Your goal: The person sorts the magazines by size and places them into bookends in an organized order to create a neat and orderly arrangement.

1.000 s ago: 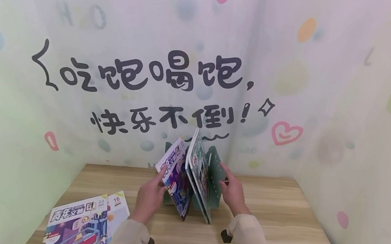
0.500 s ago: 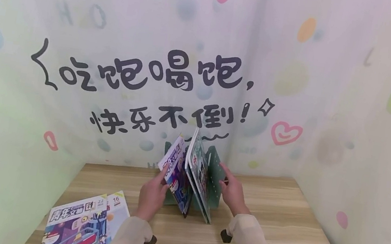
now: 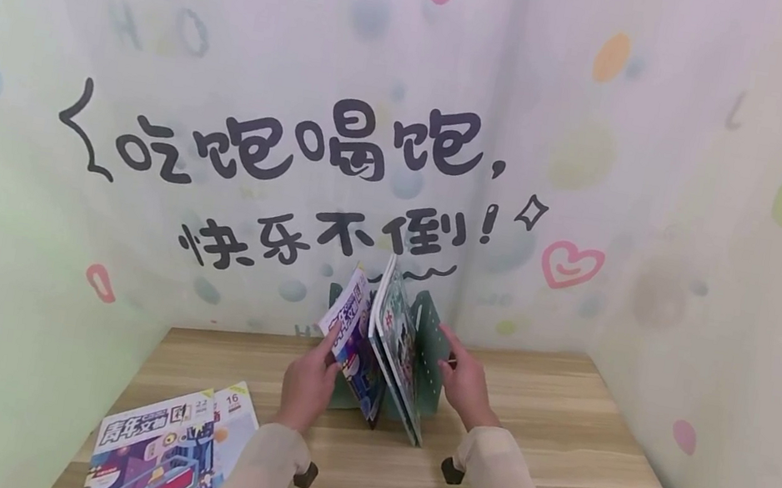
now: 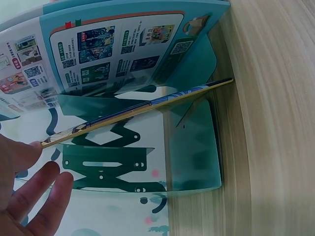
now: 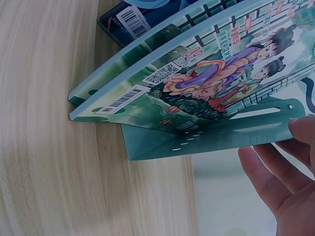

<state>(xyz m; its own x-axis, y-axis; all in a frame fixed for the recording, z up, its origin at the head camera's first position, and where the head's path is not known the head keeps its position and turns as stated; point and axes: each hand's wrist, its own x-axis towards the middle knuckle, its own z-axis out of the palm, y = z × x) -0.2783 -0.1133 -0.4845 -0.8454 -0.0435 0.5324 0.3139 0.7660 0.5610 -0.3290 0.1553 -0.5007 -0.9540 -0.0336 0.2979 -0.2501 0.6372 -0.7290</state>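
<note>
My left hand (image 3: 306, 387) pinches the near edge of a thin magazine (image 3: 359, 370) with a purple and blue cover. That magazine leans inside a green metal expandable book stand (image 3: 429, 368); the left wrist view shows the stand's slotted crossbars (image 4: 103, 164) behind it. To its right, two thicker books (image 3: 400, 347) with blue-green covers stand tilted and close together. My right hand (image 3: 468, 386) holds the stand's right end plate (image 5: 211, 140), thumb on one face and fingers on the other. Part of the stand is hidden behind the books.
Magazines (image 3: 151, 453) lie overlapping on the wooden table (image 3: 525, 466) at the front left, partly covered by my left sleeve (image 3: 259, 469). A printed curtain wall (image 3: 297, 61) rises right behind the stand, and side walls close in the table.
The magazine in my left hand has shifted slightly right and farther into the stand, its lower corner rising in view. My right hand and the thicker books stay where they were.
</note>
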